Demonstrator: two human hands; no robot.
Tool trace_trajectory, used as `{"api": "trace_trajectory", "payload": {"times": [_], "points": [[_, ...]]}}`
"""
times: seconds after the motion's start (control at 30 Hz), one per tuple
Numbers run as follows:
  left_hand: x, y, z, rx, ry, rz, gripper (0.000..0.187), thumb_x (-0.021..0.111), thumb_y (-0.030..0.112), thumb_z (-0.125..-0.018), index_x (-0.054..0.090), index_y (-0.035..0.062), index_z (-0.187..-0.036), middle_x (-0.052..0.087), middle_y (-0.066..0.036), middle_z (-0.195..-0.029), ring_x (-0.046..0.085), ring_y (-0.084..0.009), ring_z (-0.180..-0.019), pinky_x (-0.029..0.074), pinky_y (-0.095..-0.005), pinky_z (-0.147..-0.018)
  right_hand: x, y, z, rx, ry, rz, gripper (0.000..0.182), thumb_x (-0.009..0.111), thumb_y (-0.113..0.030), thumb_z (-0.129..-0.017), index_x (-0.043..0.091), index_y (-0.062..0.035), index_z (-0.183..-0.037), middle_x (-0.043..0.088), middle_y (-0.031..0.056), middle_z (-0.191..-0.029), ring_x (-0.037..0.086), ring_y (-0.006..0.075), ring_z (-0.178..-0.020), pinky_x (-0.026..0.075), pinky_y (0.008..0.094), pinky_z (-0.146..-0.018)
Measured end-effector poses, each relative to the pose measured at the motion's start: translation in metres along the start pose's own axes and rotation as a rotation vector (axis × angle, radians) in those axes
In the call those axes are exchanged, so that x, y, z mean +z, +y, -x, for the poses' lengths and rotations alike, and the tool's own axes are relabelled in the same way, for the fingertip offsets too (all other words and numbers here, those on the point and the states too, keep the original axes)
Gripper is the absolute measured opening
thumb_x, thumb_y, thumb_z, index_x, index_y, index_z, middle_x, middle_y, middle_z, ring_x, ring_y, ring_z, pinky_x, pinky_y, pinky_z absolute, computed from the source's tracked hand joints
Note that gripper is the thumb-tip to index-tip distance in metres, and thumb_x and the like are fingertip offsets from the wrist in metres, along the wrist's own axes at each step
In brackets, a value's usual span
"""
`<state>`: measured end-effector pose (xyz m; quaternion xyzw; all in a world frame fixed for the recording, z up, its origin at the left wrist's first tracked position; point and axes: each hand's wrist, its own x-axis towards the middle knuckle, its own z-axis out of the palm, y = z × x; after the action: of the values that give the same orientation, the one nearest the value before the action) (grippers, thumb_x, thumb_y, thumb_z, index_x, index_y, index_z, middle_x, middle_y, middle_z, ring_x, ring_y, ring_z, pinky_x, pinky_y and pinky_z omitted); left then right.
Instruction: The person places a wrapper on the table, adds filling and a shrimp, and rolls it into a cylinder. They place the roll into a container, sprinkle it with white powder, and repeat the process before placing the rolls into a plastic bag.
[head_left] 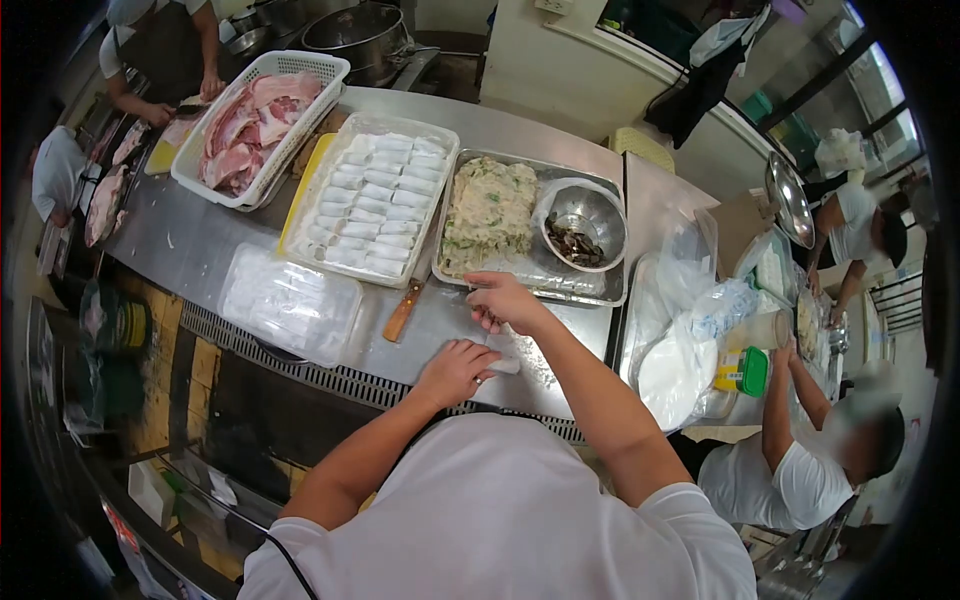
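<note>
My left hand rests on a small white roll on the metal counter, its fingers curled over one end. Above and to the right, my right hand is closed in a loose pinch by the front edge of a metal tray; whatever it holds is too small to make out. That tray bears a pale, green-flecked filling and a steel bowl of dark pieces. To the left, a white tray holds rows of wrapped white rolls. A wooden-handled tool lies beside it.
A basket of raw meat stands at the back left, and a clear-lidded container lies left of my hands. Plastic bags and a green-lidded tub are at the right. Co-workers stand at both ends.
</note>
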<state>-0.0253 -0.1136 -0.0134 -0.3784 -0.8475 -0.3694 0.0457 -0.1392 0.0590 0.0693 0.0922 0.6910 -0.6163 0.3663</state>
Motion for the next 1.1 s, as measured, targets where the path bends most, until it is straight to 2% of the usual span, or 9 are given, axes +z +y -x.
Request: {"api": "trace_trajectory", "payload": {"times": [0.2, 0.3, 0.43, 0.63, 0.77, 0.87, 0.9, 0.93, 1.1], "points": [[0.004, -0.002, 0.003, -0.012, -0.017, 0.009, 0.037, 0.077, 0.021, -0.090, 0.069, 0.0141, -0.125, 0.069, -0.004, -0.116, 0.062, -0.0273, -0.107, 0.048, -0.0421, -0.091, -0.026, 0.015, 0.037, -0.023, -0.115, -0.413, 0.055, 0.060, -0.005, -0.096, 0.054, -0.0036, -0.151, 0.071, 0.0083, -0.096, 0.067, 0.0151, -0.075, 0.057, 0.0315, -0.064], [0.005, -0.005, 0.004, 0.000, -0.019, 0.016, 0.037, 0.076, 0.021, -0.090, 0.069, 0.0140, -0.125, 0.069, -0.004, -0.116, 0.062, -0.0281, -0.108, 0.048, -0.0426, -0.091, -0.037, 0.036, 0.055, -0.090, -0.073, -0.095, 0.059, 0.061, -0.004, -0.094, 0.056, -0.0106, -0.152, 0.068, 0.0163, -0.118, 0.069, 0.0232, -0.099, 0.059, 0.0368, -0.082], [0.003, -0.003, 0.003, -0.001, -0.025, 0.024, 0.036, 0.076, 0.021, -0.090, 0.069, 0.0133, -0.124, 0.069, -0.005, -0.118, 0.062, -0.0290, -0.108, 0.048, -0.0431, -0.092, -0.032, 0.063, 0.083, -0.423, 0.116, 1.128, 0.070, 0.065, -0.007, -0.090, 0.053, -0.0284, -0.156, 0.041, 0.0232, -0.159, 0.045, 0.0422, -0.143, 0.041, 0.0502, -0.117], [0.003, -0.001, 0.002, -0.008, -0.016, 0.012, 0.034, 0.076, 0.021, -0.091, 0.070, 0.0129, -0.122, 0.070, -0.004, -0.118, 0.062, -0.0282, -0.109, 0.049, -0.0432, -0.093, -0.036, 0.101, 0.079, -0.559, 0.126, 1.812, 0.079, 0.064, -0.018, -0.097, 0.030, -0.0331, -0.167, 0.017, 0.0146, -0.175, 0.029, 0.0442, -0.154, 0.031, 0.0620, -0.121], [0.005, -0.003, 0.002, -0.022, -0.014, 0.018, 0.033, 0.077, 0.020, -0.090, 0.070, 0.0121, -0.121, 0.070, -0.004, -0.118, 0.062, -0.0289, -0.110, 0.049, -0.0430, -0.093, -0.053, 0.110, 0.093, -0.478, 0.201, 1.883, 0.082, 0.066, -0.016, -0.095, 0.029, -0.0228, -0.168, 0.018, 0.0167, -0.174, 0.026, 0.0453, -0.155, 0.030, 0.0645, -0.122], [0.004, -0.001, 0.000, -0.020, -0.011, 0.036, 0.033, 0.077, 0.019, -0.089, 0.070, 0.0113, -0.121, 0.069, -0.006, -0.117, 0.062, -0.0299, -0.109, 0.049, -0.0435, -0.094, -0.041, 0.109, 0.113, -0.463, 0.234, 1.633, 0.081, 0.070, -0.014, -0.089, 0.036, -0.0130, -0.162, 0.030, 0.0236, -0.167, 0.036, 0.0469, -0.150, 0.032, 0.0593, -0.122], [0.004, -0.001, 0.000, -0.032, -0.021, 0.033, 0.033, 0.076, 0.020, -0.090, 0.070, 0.0116, -0.121, 0.069, -0.006, -0.118, 0.062, -0.0300, -0.110, 0.049, -0.0439, -0.095, -0.035, 0.122, 0.111, -0.678, 0.269, 1.313, 0.074, 0.074, -0.007, -0.082, 0.048, -0.0015, -0.150, 0.044, 0.0257, -0.154, 0.046, 0.0464, -0.140, 0.041, 0.0540, -0.116], [0.005, -0.001, 0.000, -0.043, -0.030, 0.030, 0.032, 0.075, 0.020, -0.091, 0.070, 0.0118, -0.121, 0.068, -0.006, -0.119, 0.061, -0.0300, -0.111, 0.048, -0.0444, -0.096, -0.023, 0.128, 0.107, -0.762, 0.298, 1.112, 0.060, 0.075, -0.008, -0.081, 0.057, 0.0001, -0.138, 0.058, 0.0232, -0.135, 0.056, 0.0436, -0.126, 0.046, 0.0494, -0.110], [0.003, -0.003, -0.008, -0.070, -0.078, 0.033, 0.032, 0.075, 0.019, -0.091, 0.070, 0.0107, -0.121, 0.064, -0.010, -0.122, 0.059, -0.0332, -0.113, 0.048, -0.0462, -0.098, 0.014, 0.141, 0.094, -0.782, 0.423, 1.091, 0.044, 0.073, -0.012, -0.085, 0.064, -0.0014, -0.127, 0.063, 0.0162, -0.118, 0.059, 0.0365, -0.113, 0.048, 0.0458, -0.101]]}}
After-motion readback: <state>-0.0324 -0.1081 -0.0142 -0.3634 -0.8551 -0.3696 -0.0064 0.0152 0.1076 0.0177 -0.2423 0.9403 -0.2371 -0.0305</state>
